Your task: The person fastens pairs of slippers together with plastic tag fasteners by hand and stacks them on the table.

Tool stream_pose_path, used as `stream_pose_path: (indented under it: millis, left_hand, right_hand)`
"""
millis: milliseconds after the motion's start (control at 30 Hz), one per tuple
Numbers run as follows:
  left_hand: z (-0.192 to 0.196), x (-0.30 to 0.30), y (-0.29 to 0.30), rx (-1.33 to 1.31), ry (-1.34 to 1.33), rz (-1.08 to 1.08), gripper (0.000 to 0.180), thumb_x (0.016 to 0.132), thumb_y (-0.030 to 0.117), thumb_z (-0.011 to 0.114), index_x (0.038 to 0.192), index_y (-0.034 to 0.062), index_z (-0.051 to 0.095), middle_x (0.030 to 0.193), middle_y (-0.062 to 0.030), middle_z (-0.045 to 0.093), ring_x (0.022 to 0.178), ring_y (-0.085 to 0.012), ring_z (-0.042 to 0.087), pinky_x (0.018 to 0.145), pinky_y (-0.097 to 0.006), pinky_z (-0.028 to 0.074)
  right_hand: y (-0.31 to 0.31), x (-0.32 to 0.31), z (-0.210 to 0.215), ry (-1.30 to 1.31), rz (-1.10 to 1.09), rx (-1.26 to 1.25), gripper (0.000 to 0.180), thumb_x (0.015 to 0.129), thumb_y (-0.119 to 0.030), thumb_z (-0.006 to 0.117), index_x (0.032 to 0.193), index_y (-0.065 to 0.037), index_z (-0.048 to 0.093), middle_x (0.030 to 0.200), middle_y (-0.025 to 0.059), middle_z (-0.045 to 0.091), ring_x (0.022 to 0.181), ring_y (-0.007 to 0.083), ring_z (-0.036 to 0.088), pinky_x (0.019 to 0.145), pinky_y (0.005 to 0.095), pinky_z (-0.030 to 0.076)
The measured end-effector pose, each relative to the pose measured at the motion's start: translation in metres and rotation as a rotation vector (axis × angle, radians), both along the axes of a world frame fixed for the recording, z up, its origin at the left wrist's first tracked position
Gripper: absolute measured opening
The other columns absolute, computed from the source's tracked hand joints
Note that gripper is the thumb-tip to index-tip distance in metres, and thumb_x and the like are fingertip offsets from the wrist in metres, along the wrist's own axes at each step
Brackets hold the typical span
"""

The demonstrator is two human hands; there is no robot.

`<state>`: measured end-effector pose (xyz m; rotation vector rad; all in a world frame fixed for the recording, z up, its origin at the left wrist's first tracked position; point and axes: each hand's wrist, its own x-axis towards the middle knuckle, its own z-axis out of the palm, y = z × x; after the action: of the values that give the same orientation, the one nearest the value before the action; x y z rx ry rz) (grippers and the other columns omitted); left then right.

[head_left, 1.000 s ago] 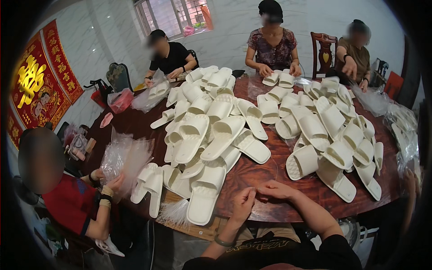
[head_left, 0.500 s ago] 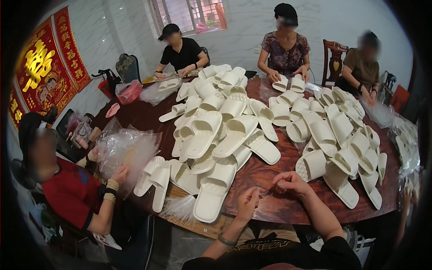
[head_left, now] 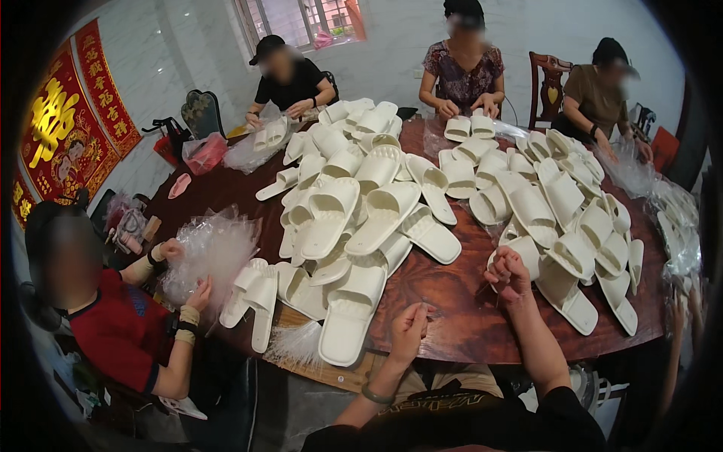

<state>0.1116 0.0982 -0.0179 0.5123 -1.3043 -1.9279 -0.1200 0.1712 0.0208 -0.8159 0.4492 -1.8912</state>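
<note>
- We find the left hand (head_left: 410, 329) over the near edge of the table (head_left: 444, 290), fingers folded in and thumb against them; a fine strand may be pinched there, but we cannot tell.
- We find the right hand (head_left: 508, 273) raised and well apart from it, fingers curled in, in front of a slipper (head_left: 529, 257) of the right-hand heap (head_left: 559, 197); contact and any grasp cannot be confirmed.
- The pale slippers lie in two heaps ahead of the hands, the left-hand heap (head_left: 361, 188) reaching near the table edge. A bundle of clear strands (head_left: 296, 344) lies beside its front slipper (head_left: 349, 316).
- We judge the step in hand to be handling something very fine, with the hands drawn apart.
- In our judgement, the next move calls for a precise fingertip grip and clearance from the slippers.
- Against the frame half a second earlier, the right hand has moved away from the left; the heaps appear unchanged.
</note>
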Motion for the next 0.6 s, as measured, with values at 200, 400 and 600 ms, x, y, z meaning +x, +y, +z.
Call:
stream_pose_path:
  millis: [200, 400, 600]
  left_hand:
    - [0.003, 0.007, 0.008, 0.027, 0.022, 0.002, 0.023, 0.095, 0.015, 0.043, 0.090, -0.0032, 0.056, 0.052, 0.0071, 0.030, 0.044, -0.0015, 0.025, 0.041, -0.019, 0.020]
    - [0.003, 0.007, 0.012, -0.029, -0.078, 0.036, 0.022, 0.094, 0.016, 0.045, 0.089, -0.0009, 0.058, 0.053, 0.0077, 0.035, 0.046, -0.0002, 0.029, 0.042, -0.018, 0.022]
    - [0.010, -0.003, -0.002, 0.048, -0.028, 0.101, 0.021, 0.093, 0.016, 0.046, 0.082, 0.0018, 0.056, 0.048, 0.0045, 0.034, 0.038, -0.0039, 0.028, 0.036, -0.021, 0.024]
  right_hand:
    - [0.013, 0.004, -0.002, -0.036, -0.019, -0.034, 0.019, 0.080, -0.019, 0.065, 0.086, -0.004, 0.056, 0.057, 0.0002, 0.044, 0.044, 0.0074, 0.040, 0.047, 0.0245, 0.036]
    - [0.020, 0.017, 0.001, 0.045, -0.096, 0.017, 0.021, 0.079, -0.019, 0.067, 0.080, -0.005, 0.051, 0.064, 0.0030, 0.047, 0.050, 0.0115, 0.044, 0.047, 0.0270, 0.034]
    - [0.008, 0.030, 0.034, 1.086, -0.489, 0.447, 0.035, 0.085, -0.018, 0.059, 0.116, -0.005, 0.050, 0.084, 0.0043, 0.058, 0.064, 0.0076, 0.054, 0.052, 0.0206, 0.043]
